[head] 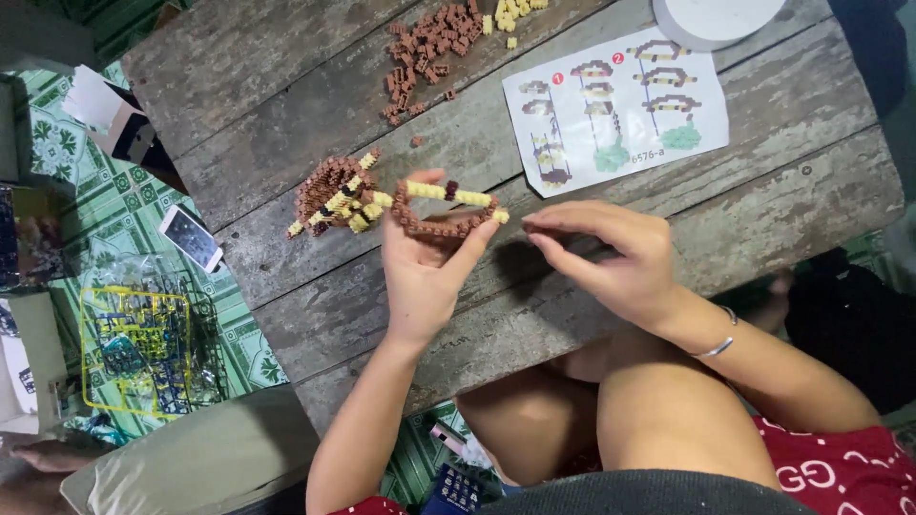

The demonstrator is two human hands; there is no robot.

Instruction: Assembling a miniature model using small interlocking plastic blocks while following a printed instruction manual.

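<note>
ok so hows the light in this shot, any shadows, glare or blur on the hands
Head view: soft, even light; the right hand casts a dark shadow on the wooden table; the left hand and its brown and yellow block piece look sharp; no strong glare on the instruction sheet; corners darken.

I note both arms bare to the shoulder; thin silver bangle (718, 345) on the right wrist; red patterned garment (840, 467) with white markings; knees bare.
</note>
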